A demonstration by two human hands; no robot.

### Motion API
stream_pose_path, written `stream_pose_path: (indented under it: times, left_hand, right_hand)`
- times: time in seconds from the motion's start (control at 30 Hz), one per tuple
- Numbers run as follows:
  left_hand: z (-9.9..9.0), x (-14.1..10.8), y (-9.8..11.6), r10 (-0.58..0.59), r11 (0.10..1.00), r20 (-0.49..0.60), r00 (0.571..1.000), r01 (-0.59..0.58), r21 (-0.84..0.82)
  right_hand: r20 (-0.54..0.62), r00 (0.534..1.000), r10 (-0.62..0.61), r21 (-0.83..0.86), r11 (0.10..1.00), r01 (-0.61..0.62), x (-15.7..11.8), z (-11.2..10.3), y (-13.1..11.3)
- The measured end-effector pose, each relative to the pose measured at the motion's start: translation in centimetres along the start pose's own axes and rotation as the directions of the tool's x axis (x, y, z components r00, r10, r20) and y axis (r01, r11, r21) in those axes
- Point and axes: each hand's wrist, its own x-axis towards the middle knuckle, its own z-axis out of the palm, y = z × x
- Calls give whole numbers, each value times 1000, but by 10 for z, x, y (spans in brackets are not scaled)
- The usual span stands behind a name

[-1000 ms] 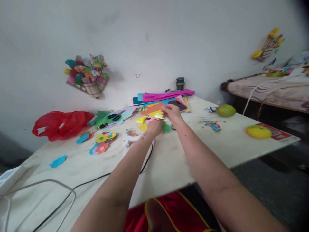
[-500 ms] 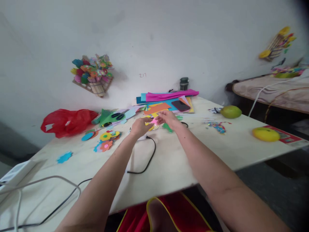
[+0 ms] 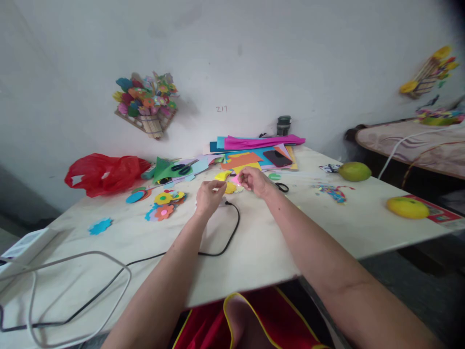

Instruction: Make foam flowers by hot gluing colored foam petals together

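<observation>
My right hand (image 3: 252, 182) is closed, its fingertips pinching a small pink paper piece (image 3: 236, 180). To its left, my left hand (image 3: 210, 196) has its fingers drawn together in a pinch; whatever is between them, if anything, is too small to make out. Yellow paper pieces (image 3: 229, 188) lie just beyond and between the hands. A black cord (image 3: 238, 218) runs from a whitish object that my left hand mostly hides. Beside my right wrist, black scissor-like handles (image 3: 282, 187) rest on the table.
Paper flowers (image 3: 164, 212), a blue cutout (image 3: 100, 226) and scissors (image 3: 182, 168) lie left. A red plastic bag (image 3: 105, 174) sits behind them. Coloured sheets (image 3: 265, 143) and a phone (image 3: 277, 158) are at the back. Two mango-like fruits (image 3: 407, 207) stand right; cables (image 3: 127, 276) cross the front left.
My hands have come apart. The left hand has drawn back from the pink piece, while the right still holds it. The camera view has shifted slightly.
</observation>
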Motion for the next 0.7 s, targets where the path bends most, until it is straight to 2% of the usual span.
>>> stream_pose_path:
  times: [0.1,0.27,0.57,0.7]
  left_hand:
    - [-4,-1,-2,-52,999,-18,999,52,5]
    - [-5,0,-6,-60,998,-36,998,60,-12]
    - [-11,1,-8,-82,996,-51,995,81,-26]
    - [-11,2,-10,-63,998,-59,996,63,-6]
  right_hand:
    - [4,1000,-20,-10,1000,20,-2,3,1]
    - [5,998,-55,-96,994,55,0,3,8]
    - [106,994,-1,-116,993,13,1,2,14]
    - [2,1000,-7,-189,982,7,2,1,15]
